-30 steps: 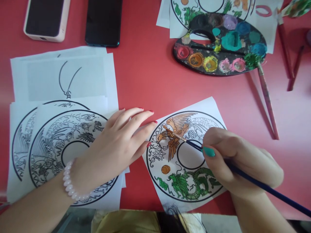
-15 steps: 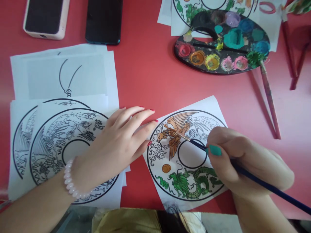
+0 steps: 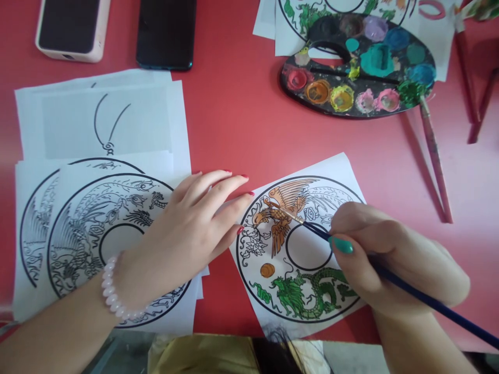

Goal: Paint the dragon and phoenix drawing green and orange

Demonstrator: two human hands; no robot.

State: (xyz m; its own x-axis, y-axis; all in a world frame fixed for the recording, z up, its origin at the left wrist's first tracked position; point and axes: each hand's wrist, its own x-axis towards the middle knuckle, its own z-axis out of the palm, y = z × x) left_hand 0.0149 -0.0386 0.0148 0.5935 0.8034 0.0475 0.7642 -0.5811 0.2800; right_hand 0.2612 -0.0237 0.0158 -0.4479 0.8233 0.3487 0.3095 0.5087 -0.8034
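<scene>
My right hand [image 3: 397,254] grips a thin dark-blue paintbrush [image 3: 315,230] like a pen. Its tip rests on the orange phoenix [image 3: 286,210] in the upper left of a printed sheet [image 3: 307,249]. That bird's body and wings are painted orange, while its tail feathers stay white. Below the plain inner circle lies a green dragon [image 3: 312,293], with a small orange ball [image 3: 267,270] to its left. My left hand [image 3: 206,218], wearing a pink bead bracelet, lies flat with fingers outstretched. Its fingertips reach the painted sheet's left edge, and the palm covers part of the unpainted sheets [image 3: 117,208].
A black paint palette [image 3: 358,67] with several colours sits at the back, overlapping another painted sheet. One brush [image 3: 436,161] leans on its right end. More brushes [image 3: 468,78] are at far right. Two phones [image 3: 70,26] lie at the back left of the red table [image 3: 226,119].
The brush tip and my right hand have shifted very slightly to the left over the phoenix. My left hand stays in place.
</scene>
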